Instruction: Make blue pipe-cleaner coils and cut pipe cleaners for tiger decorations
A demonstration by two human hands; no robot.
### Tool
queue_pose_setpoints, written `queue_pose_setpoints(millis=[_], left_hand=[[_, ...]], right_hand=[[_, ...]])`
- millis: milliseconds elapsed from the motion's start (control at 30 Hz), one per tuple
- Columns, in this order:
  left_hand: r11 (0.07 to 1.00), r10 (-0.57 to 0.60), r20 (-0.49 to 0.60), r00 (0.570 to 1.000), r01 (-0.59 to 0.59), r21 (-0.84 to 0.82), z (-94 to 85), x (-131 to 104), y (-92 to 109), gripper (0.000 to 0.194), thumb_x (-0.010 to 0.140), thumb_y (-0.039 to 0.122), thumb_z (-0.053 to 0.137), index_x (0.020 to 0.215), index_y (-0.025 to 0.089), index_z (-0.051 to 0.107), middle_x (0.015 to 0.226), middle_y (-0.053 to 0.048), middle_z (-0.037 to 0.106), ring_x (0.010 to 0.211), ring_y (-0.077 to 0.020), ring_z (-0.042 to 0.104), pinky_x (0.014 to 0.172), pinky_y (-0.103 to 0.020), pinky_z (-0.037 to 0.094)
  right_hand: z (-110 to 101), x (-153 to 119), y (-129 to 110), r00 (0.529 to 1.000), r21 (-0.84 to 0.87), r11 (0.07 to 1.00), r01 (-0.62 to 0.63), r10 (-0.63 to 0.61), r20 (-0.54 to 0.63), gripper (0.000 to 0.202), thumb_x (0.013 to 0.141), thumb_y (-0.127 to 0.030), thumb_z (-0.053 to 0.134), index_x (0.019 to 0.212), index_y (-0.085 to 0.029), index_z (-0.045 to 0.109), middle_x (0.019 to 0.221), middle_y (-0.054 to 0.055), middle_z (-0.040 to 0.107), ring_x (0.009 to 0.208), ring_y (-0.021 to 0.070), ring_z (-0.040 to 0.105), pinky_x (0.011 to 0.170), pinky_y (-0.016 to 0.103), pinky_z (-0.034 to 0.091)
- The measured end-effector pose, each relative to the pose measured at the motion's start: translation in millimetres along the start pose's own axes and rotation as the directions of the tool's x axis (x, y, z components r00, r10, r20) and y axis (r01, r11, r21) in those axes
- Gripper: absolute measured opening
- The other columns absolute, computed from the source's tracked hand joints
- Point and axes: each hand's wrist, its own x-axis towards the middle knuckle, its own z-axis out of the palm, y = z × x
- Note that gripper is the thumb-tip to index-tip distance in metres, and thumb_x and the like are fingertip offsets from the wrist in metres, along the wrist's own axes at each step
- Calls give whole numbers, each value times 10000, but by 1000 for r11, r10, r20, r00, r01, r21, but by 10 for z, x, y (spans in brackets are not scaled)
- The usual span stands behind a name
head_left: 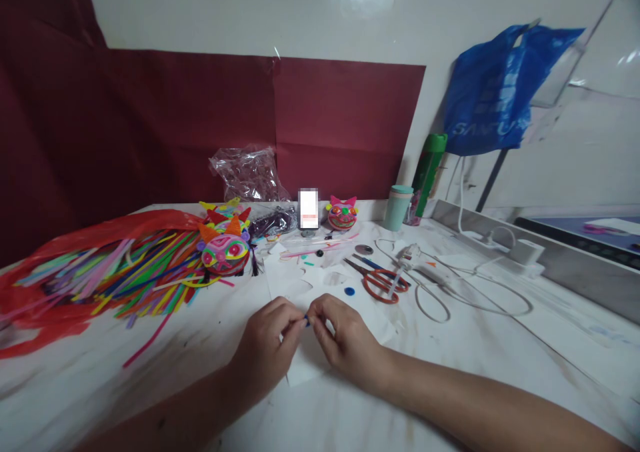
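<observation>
My left hand (274, 335) and my right hand (343, 335) meet low in the middle of the view. Both are closed in a pinch on a small dark blue piece (307, 321), mostly hidden by the fingertips. White paper (305, 365) lies under them. Just beyond my right hand rests a flat blue disc (349, 291). Orange-handled scissors (383, 285) lie to the right of it, blades pointing away to the left. A colourful animal-head craft piece (226, 252) with orange horns sits to the left, and a smaller pink one (342, 213) stands farther back.
Many coloured fuzzy sticks (145, 265) spill from a red plastic bag (45, 252) at left. A glue gun (443, 279) and looped white cable (500, 309) lie at right. At the back stand a phone (309, 209), a mint cup (397, 209) and a green can (431, 172).
</observation>
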Motion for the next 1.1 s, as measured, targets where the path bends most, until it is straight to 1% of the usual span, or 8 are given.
queue_pose_setpoints(millis=[133, 267, 367, 433, 633, 733, 867, 1100], left_hand=[[984, -176, -2, 984, 176, -31, -2, 22, 31, 157, 733, 168, 472, 580, 191, 502, 570, 19, 503, 562, -125, 485, 557, -231, 373], [878, -404, 76, 912, 410, -249, -1, 57, 20, 125, 718, 254, 500, 615, 186, 518, 545, 36, 493, 525, -116, 447, 511, -222, 347], [789, -487, 139, 862, 502, -354, -3, 78, 1, 141, 701, 297, 527, 621, 180, 519, 501, 58, 443, 474, -98, 385, 461, -208, 297], [782, -490, 143, 860, 507, -363, -5, 84, 6, 143, 687, 299, 535, 613, 178, 517, 496, 61, 432, 476, -97, 376, 465, -208, 295], [850, -414, 112, 903, 428, -307, 2, 57, 32, 128, 685, 269, 514, 595, 179, 530, 553, 33, 490, 548, -118, 435, 529, -224, 348], [862, -386, 119, 915, 404, -307, 13, 50, 5, 127, 694, 273, 523, 611, 180, 546, 578, 24, 507, 584, -127, 459, 558, -228, 361], [781, -446, 164, 880, 472, -409, 24, 64, -22, 201, 740, 344, 488, 696, 169, 577, 562, 29, 489, 552, -119, 439, 532, -227, 347], [753, -467, 208, 859, 510, -415, 42, 60, -52, 138, 695, 297, 532, 652, 166, 545, 536, 45, 464, 515, -99, 392, 492, -217, 302]], right_hand=[[21, -7, 2, 1000, 54, 998, -16, 16, 3, 149, 854, -147, 421, 783, -180, 548, 739, 52, 587, 720, 158, 554, 663, 276, 460], [9, 12, 32, 988, 182, 972, -147, 155, -26, 200, 864, -196, 455, 1028, -172, 566, 911, 79, 648, 833, 167, 603, 753, 291, 476], [-12, 33, 54, 972, 178, 960, -216, 228, -53, 182, 857, -222, 471, 988, -166, 584, 877, 73, 656, 799, 171, 607, 722, 289, 479], [-16, 36, 56, 977, 156, 968, -198, 208, -50, 142, 849, -217, 478, 918, -171, 593, 838, 64, 645, 762, 163, 595, 684, 277, 476], [-22, 22, 27, 997, 131, 989, -74, 73, 18, 102, 813, -141, 483, 799, -177, 577, 746, 35, 578, 720, 142, 543, 651, 253, 447], [-42, 39, 33, 985, 169, 970, -172, 165, 57, 99, 806, -157, 486, 751, -174, 567, 701, 19, 565, 670, 131, 524, 605, 240, 427], [-37, 59, 71, 938, 246, 905, -346, 338, 75, 116, 799, -213, 498, 719, -159, 562, 664, 11, 567, 624, 122, 501, 587, 239, 414], [-22, 84, 76, 918, 395, 829, -396, 374, 134, 177, 810, -290, 512, 719, -158, 587, 636, 0, 557, 623, 117, 504, 597, 240, 415]])
